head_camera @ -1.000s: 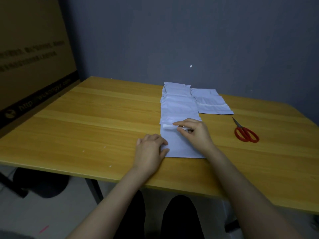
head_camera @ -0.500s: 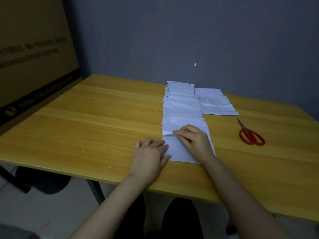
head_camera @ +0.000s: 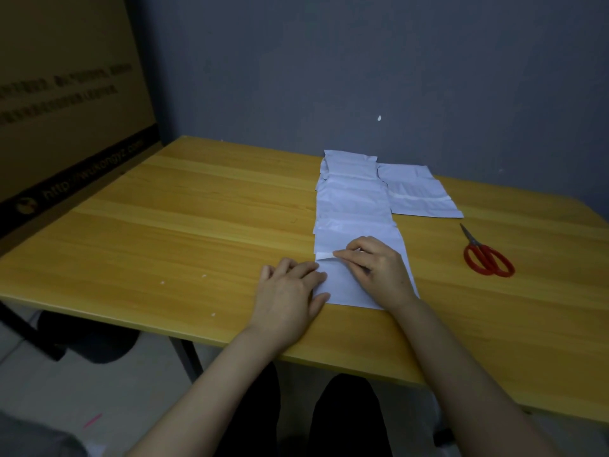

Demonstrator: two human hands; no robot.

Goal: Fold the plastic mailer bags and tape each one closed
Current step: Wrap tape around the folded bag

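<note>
Our left hand (head_camera: 290, 291) lies flat, fingers straight, pressing the left edge of the nearest mailer bag (head_camera: 339, 285) at lower centre of the frame. Our right hand (head_camera: 379, 272) pinches its white strip (head_camera: 324, 256). Red scissors (head_camera: 478, 245) lie at right.

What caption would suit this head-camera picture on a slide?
Left hand presses the nearest white mailer bag flat on the yellow table while the right hand pinches its fold.

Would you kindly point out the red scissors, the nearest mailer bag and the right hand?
red scissors (head_camera: 478, 247): head view, where the red handles meet the blades.
nearest mailer bag (head_camera: 346, 290): head view, bare white area near its front edge.
right hand (head_camera: 379, 268): head view, back of the hand.
</note>
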